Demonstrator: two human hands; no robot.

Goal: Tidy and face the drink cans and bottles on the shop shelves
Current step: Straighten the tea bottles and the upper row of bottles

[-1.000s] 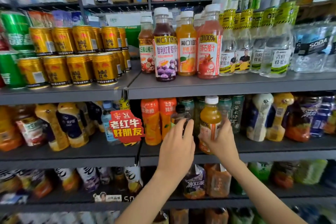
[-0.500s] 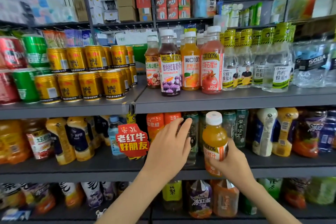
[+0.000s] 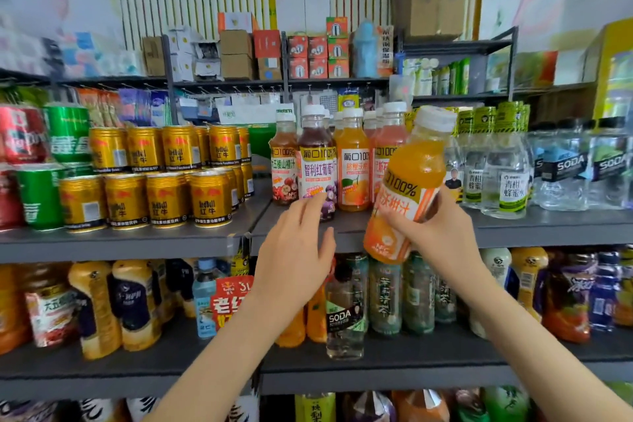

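The held bottle (image 3: 407, 188), orange juice with a white cap, is in the air in front of the upper shelf (image 3: 531, 224), tilted with its cap up and to the right and its base low over the shelf edge. The right hand (image 3: 445, 233) grips it round the lower half, fingers curled across the label. That label looks the same as the one on the orange bottle (image 3: 354, 164) fronting the juice row, so it most likely belongs in that column. The left hand (image 3: 294, 250) holds nothing, its fingers straight and spread with the tips at the foot of the grape bottle (image 3: 317, 164); whether they touch it cannot be told. To do this well, bring the held bottle upright before it reaches the shelf, turn its label forward, set the base flat on the bare strip in front of the row, and slide rather than drop it in. More caps show behind the front bottles, so the column may need pushing back first, a job for the free hand. These bottles are tall and narrow and stand close, so the pink bottle (image 3: 385, 154) just beside could tip; steady the neighbours meanwhile. The cans (image 3: 168, 199) sit well to the left.
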